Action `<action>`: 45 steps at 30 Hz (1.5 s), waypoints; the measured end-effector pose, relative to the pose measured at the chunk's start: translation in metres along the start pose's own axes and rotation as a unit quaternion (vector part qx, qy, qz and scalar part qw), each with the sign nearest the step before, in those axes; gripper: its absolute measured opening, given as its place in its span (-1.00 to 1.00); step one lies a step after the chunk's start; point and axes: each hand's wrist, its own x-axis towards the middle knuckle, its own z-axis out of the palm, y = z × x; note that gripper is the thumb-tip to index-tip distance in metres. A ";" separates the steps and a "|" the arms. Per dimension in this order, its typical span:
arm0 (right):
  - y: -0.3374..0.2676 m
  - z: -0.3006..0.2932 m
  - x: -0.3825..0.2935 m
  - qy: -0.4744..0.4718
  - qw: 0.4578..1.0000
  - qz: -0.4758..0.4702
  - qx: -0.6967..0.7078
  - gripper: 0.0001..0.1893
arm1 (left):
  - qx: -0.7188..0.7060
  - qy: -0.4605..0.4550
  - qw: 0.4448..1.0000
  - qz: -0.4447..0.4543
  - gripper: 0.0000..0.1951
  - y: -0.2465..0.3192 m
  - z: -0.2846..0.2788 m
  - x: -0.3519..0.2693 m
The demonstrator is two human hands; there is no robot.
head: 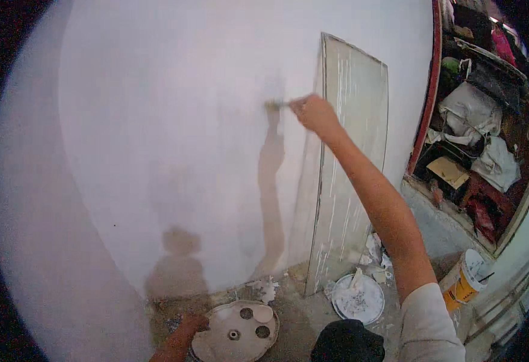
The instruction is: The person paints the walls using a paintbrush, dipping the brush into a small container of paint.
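Note:
My right hand (pixel 315 113) is raised at the end of a stretched arm and grips a small paintbrush (pixel 274 105). The bristles point left, at or very near the white wall (pixel 192 90); motion blurs the brush. Low in the picture, my left hand (pixel 195 324) is at the left edge of a round, pale disc (pixel 251 348) with a central hub and dark round spots. Its fingers are partly hidden in shade, so the grip is unclear. Behind my right forearm a pale panel (pixel 355 113), streaked with white drips, leans against the wall.
A white round lid (pixel 359 296) with paint residue lies on the floor. A yellow-and-white paint bucket (pixel 465 283) stands at right, below an opening with a red frame edge (pixel 427 90) and piled clutter (pixel 470 113). A black rounded thing (pixel 348 341) is at the bottom edge.

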 end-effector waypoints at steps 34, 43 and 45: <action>-0.016 0.057 -0.114 -0.291 0.956 -0.033 -0.027 -0.73 | -0.170 0.163 0.968 0.083 -0.66 0.074 -0.165 -0.126; -0.012 0.132 -0.220 -0.423 0.842 0.243 0.233 -0.61 | -0.758 0.242 0.294 0.530 -0.70 0.201 -0.299 -0.348; -0.011 0.146 -0.228 -0.459 0.815 0.225 0.272 -0.55 | -0.751 0.220 0.232 0.577 -0.70 0.226 -0.301 -0.386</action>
